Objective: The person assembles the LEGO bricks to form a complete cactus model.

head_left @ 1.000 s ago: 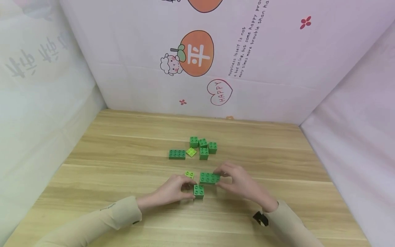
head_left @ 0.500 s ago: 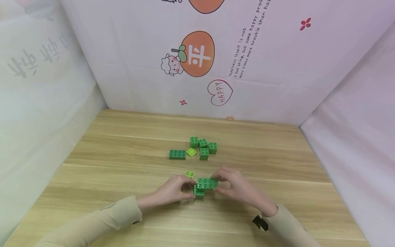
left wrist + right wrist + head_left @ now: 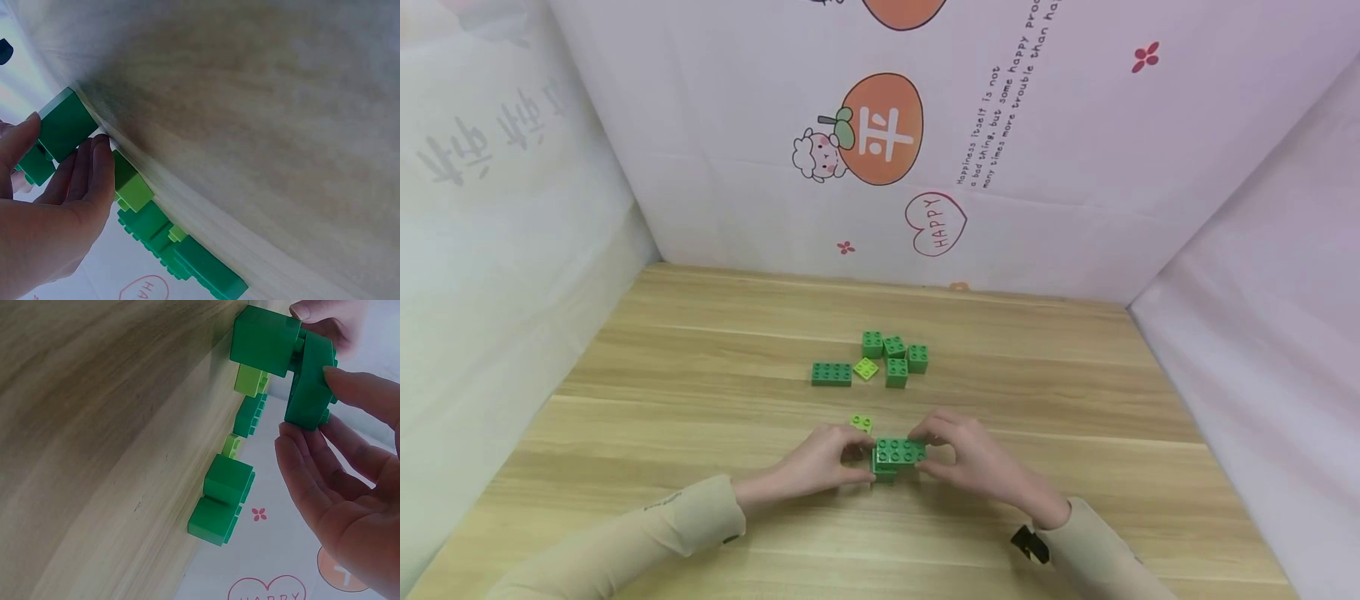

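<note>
Cloth walls [image 3: 737,208]: whitish and printed, standing at the back and down both sides.
Counter [image 3: 700,408]: pale wood grain, carrying loose bricks [image 3: 897,375], green and lime, farther back.
Right hand [image 3: 966,450]: thumb and fingers pinching the long brick [image 3: 901,452].
Left hand [image 3: 829,458]: pinching the square brick [image 3: 265,340] from its left side.
Long brick: tilted above the square brick's studs, overhanging rightward; the step appears to be joining the two.
Square brick: on the counter; next likely calls for levelling, matching studs, then pressing down while this one stays steady.
</note>
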A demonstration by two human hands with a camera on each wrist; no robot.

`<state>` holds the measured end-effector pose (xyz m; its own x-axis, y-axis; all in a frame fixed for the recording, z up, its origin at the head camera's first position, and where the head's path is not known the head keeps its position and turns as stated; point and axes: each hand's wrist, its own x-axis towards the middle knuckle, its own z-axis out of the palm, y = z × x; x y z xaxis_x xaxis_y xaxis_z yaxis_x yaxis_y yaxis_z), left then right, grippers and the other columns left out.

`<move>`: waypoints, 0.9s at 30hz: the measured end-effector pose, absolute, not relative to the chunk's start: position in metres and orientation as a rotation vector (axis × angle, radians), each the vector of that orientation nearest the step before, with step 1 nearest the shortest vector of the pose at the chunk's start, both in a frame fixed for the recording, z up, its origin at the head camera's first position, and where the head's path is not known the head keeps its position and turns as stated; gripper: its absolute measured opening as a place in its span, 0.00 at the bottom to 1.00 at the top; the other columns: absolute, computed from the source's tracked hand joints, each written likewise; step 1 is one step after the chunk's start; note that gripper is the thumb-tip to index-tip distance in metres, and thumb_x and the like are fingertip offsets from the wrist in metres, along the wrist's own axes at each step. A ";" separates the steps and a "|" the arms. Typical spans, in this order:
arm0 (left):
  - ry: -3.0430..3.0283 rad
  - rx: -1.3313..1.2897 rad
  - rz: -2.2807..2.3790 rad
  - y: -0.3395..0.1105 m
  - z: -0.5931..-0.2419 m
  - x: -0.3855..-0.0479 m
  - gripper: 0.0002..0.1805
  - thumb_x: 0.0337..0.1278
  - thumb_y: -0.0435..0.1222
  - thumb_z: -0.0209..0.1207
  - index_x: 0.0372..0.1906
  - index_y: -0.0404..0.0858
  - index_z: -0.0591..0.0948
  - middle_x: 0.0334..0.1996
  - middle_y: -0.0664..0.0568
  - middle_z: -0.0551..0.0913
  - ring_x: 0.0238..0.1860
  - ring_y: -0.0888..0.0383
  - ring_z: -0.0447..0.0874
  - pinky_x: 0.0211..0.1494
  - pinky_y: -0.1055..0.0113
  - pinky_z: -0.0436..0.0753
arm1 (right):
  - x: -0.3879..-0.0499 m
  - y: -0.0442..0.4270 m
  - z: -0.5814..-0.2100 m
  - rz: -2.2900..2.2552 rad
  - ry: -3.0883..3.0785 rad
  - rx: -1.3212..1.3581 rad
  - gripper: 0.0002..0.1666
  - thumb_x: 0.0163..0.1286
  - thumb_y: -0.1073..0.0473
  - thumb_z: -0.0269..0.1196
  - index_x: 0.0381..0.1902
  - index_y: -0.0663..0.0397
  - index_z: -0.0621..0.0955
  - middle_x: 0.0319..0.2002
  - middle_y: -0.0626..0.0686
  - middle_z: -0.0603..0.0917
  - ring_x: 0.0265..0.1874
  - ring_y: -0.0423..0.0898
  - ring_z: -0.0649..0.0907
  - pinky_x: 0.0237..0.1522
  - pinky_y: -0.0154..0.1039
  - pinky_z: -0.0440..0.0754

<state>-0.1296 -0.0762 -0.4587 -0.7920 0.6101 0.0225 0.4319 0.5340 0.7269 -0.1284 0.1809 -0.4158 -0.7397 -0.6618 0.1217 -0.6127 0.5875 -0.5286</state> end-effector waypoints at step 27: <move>2.534 0.889 1.135 -0.075 -0.459 -0.128 0.19 0.50 0.40 0.72 0.48 0.38 0.85 0.44 0.51 0.89 0.44 0.58 0.86 0.51 0.72 0.85 | -0.128 0.177 -0.418 -0.826 2.712 -1.170 0.19 0.56 0.62 0.73 0.47 0.53 0.84 0.43 0.48 0.86 0.43 0.41 0.86 0.48 0.33 0.87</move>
